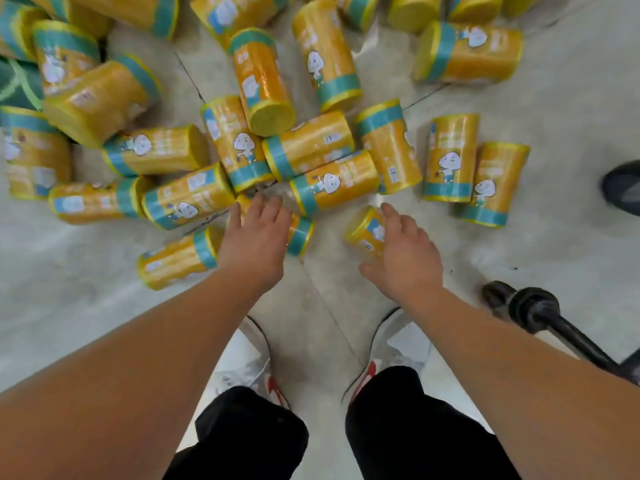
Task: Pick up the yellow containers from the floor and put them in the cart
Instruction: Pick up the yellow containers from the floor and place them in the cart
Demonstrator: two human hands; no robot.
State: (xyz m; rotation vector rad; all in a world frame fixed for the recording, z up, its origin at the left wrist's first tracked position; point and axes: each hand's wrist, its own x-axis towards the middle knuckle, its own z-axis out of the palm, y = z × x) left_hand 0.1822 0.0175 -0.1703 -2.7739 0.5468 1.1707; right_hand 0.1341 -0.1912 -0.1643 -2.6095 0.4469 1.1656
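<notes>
Several yellow containers with teal bands lie scattered on the grey floor across the upper half of the view. My left hand [254, 237] reaches down with its fingers spread over one container [300, 235], mostly hiding it; I cannot tell whether it touches. My right hand [403, 252] hovers open over another container [365, 230], fingers extended along its side, thumb out to the left. Another container [178, 256] lies just left of my left wrist. Neither hand holds anything.
A black cart frame tube and joint [533, 311] stick in from the lower right. A dark shoe [623, 187] sits at the right edge. My own white shoes [249, 362] and black trousers fill the bottom. A green object [19, 84] lies far left among containers.
</notes>
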